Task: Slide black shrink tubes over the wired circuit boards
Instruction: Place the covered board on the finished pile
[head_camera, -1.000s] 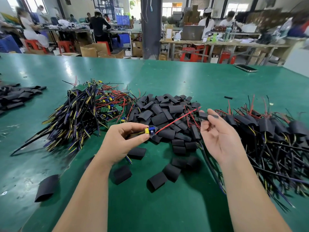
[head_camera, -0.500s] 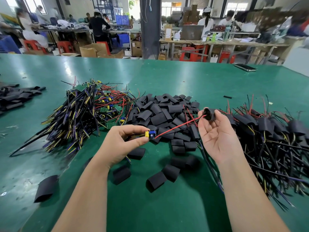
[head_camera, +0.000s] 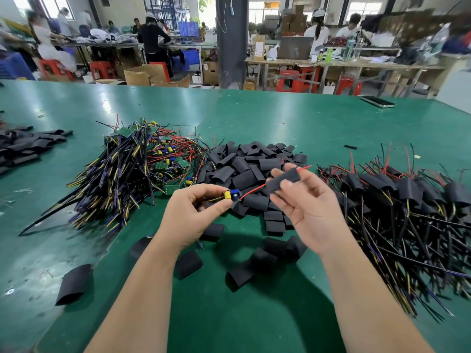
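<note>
My left hand [head_camera: 196, 215] pinches a small circuit board [head_camera: 231, 194] with a yellow and a blue part on it. A red wire [head_camera: 252, 191] runs from the board into a black shrink tube [head_camera: 285, 180], and its tip sticks out of the tube's far end. My right hand [head_camera: 305, 205] holds that tube between thumb and fingers, just right of the board. Behind my hands lies a heap of loose black tubes [head_camera: 249, 166]. Bare wired boards [head_camera: 142, 164] are piled at the left. Boards with tubes on them [head_camera: 407, 194] lie at the right.
Loose black tubes [head_camera: 74, 284] are scattered on the green table [head_camera: 254, 314] in front of my hands. More black sleeves [head_camera: 28, 143] lie at the far left. A phone [head_camera: 377, 101] sits at the table's far right edge. People work at benches beyond.
My right hand has slid the black tube along the red wire toward the board; the wire's tip now pokes out past the tube. The left hand has kept its hold.
</note>
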Action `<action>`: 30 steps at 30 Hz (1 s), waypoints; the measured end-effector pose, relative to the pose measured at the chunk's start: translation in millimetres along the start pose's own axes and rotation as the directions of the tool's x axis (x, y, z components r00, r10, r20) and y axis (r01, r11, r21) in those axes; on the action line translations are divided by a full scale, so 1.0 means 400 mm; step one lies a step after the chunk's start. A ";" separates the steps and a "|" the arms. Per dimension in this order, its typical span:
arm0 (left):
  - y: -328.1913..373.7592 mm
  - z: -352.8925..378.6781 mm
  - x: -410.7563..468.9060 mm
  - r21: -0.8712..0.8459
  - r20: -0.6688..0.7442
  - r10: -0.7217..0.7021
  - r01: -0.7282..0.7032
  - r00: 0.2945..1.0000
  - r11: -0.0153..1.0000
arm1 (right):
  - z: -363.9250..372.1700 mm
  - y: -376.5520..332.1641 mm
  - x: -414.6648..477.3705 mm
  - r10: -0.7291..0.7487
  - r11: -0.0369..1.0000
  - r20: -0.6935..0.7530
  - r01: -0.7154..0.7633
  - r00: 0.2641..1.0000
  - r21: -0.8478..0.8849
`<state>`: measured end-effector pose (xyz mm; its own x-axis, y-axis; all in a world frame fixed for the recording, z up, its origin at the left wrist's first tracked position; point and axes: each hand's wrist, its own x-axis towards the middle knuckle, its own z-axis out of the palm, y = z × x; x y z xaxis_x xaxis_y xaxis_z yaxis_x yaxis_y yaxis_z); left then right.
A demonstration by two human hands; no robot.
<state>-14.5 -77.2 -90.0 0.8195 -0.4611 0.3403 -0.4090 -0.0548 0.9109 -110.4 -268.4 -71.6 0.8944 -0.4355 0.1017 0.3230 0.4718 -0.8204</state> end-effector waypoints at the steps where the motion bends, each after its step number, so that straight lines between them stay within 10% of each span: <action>1: 0.002 0.004 0.000 0.000 0.001 0.007 -0.007 1.000 1.000 | 0.010 0.014 -0.003 0.013 0.999 0.024 -0.012 1.000 -0.035; 30: 0.003 0.022 -0.001 -0.120 0.060 0.006 0.001 0.998 0.993 | 0.026 0.052 -0.017 0.041 0.979 0.112 -0.018 0.993 -0.205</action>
<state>-18.9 -84.6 -91.3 0.7916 -0.5134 0.3313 -0.3573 0.0509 0.9326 -106.5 -247.7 -83.7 0.9362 -0.3265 0.1303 0.2369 0.3121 -0.9200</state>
